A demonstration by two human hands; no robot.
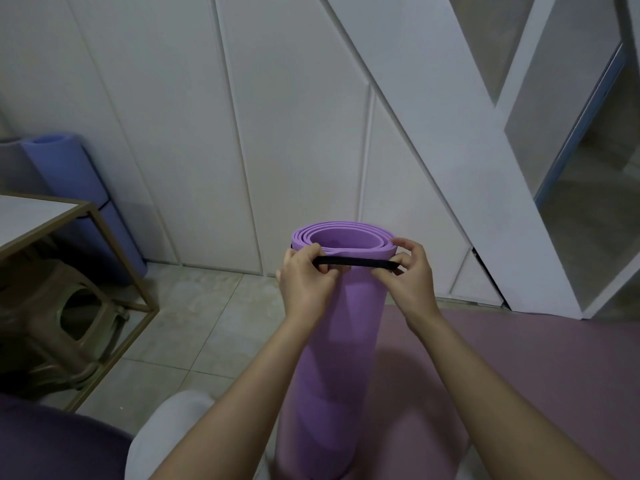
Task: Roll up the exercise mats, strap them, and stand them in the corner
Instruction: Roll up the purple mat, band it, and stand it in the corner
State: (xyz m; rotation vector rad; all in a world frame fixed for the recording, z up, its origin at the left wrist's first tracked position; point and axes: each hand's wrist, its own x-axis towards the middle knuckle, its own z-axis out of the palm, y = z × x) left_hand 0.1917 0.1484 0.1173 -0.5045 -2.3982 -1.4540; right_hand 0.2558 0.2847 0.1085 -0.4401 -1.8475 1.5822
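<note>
A rolled purple mat (341,341) stands upright in front of me, its spiral open end at the top. A black strap (353,262) runs around the roll just below that end. My left hand (304,282) pinches the strap's left part against the roll. My right hand (410,271) pinches its right end at the roll's edge. A blue rolled mat (86,199) leans upright against the white wall in the far left corner, with a grey roll (14,164) beside it at the frame's edge.
A pink mat (519,368) lies flat on the floor to the right. A gold-framed table (45,220) with a brown plastic stool (52,320) under it stands at left. A white shelf unit (561,168) rises at right. Tiled floor (194,317) lies between.
</note>
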